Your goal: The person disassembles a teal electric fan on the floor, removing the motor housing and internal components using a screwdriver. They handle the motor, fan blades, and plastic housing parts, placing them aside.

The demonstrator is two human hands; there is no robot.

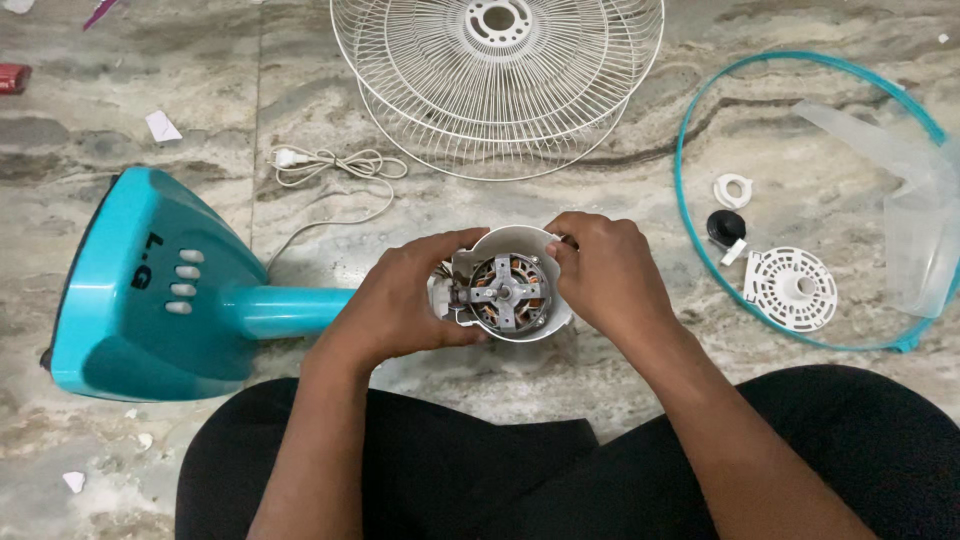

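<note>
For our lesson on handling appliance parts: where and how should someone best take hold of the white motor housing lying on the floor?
Probably by the smooth rounded rim of the white motor housing, coming in from both sides, as the left hand and right hand do. Its open face shows copper windings and a metal bracket, so fingers are better kept on the outer shell. The teal stand joins it on the left.

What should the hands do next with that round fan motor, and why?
Probably keep the left hand steadying the white motor housing while the right hand works at its rim: the motor's copper coils sit exposed, and both hands already grip the shell.
</note>
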